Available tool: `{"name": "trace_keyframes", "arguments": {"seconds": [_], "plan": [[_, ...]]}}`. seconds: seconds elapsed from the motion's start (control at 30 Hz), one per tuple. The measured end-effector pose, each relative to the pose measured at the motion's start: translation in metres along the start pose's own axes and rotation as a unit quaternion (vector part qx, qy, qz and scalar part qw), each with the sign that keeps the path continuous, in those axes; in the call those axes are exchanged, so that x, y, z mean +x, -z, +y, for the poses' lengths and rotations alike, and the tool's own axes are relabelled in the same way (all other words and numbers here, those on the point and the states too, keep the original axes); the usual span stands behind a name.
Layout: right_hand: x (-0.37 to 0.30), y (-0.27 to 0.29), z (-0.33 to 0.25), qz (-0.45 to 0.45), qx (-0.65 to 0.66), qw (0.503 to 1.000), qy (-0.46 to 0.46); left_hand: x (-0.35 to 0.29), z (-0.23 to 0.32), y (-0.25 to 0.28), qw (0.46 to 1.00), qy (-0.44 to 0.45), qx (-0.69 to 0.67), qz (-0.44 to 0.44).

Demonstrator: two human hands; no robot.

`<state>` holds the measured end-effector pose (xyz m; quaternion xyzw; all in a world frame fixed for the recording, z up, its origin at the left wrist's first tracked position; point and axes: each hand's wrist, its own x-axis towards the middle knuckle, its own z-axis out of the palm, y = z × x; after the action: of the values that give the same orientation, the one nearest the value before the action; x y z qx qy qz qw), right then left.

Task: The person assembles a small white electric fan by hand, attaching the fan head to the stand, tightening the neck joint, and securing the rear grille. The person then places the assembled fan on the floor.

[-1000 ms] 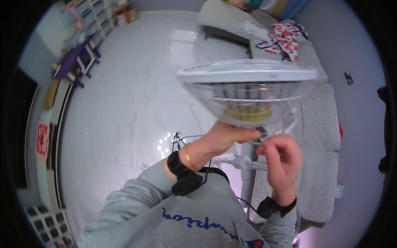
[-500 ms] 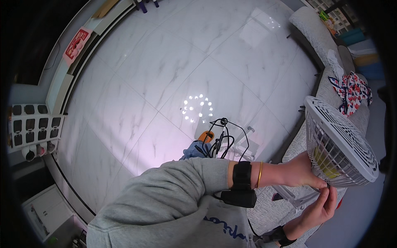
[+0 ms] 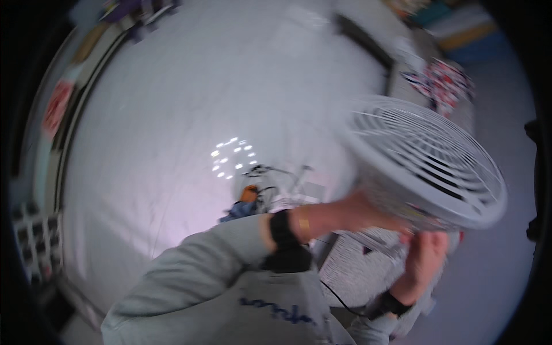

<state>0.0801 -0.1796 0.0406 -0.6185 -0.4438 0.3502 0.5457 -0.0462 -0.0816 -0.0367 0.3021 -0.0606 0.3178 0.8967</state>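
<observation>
A white round electric fan head [image 3: 425, 155] is tilted at the right, its slotted front grille facing up and away from me. My left hand [image 3: 374, 210] reaches across from the left and grips the cage at its lower back edge. Close beside those fingertips, my right hand [image 3: 424, 259] comes up from below, its fingers drawn together at the underside of the fan's rim. Motion blur hides what lies between the right fingers. Each wrist wears a black strap; a gold bracelet circles my left wrist.
A grey sofa [image 3: 356, 270] runs along the right, with a red, white and blue patterned cloth [image 3: 445, 86] on it. Black cables [image 3: 267, 195] and an orange shoe [image 3: 249, 193] show near my legs above the pale marble floor [image 3: 172, 115]. A low cabinet lines the left.
My view has swung, smearing the picture. In it, the fan and both hands have moved left and up, and the fan's front grille faces more upward. Both hands stay at the fan.
</observation>
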Motion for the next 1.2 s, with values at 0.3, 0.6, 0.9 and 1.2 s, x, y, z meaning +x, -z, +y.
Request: {"name": "trace_keyframes", "arguments": {"seconds": [0.3,0.6,0.9,1.2], "plan": [[0.012,0.0,-0.035,-0.14,-0.059,0.98,-0.132,-0.002,-0.009,0.025,0.886,-0.187,0.423,-0.008],[0.016,0.005,-0.024,-0.225,-0.219,0.949,-0.038,-0.004,-0.017,0.039,0.969,-0.056,0.24,0.014],[0.013,-0.003,-0.016,-0.182,-0.263,0.93,0.18,0.0,-0.009,0.018,0.996,0.003,0.089,0.03],[0.0,-0.01,-0.013,-0.07,-0.23,0.957,0.164,0.001,-0.012,0.018,0.998,-0.004,-0.065,0.001]]}}
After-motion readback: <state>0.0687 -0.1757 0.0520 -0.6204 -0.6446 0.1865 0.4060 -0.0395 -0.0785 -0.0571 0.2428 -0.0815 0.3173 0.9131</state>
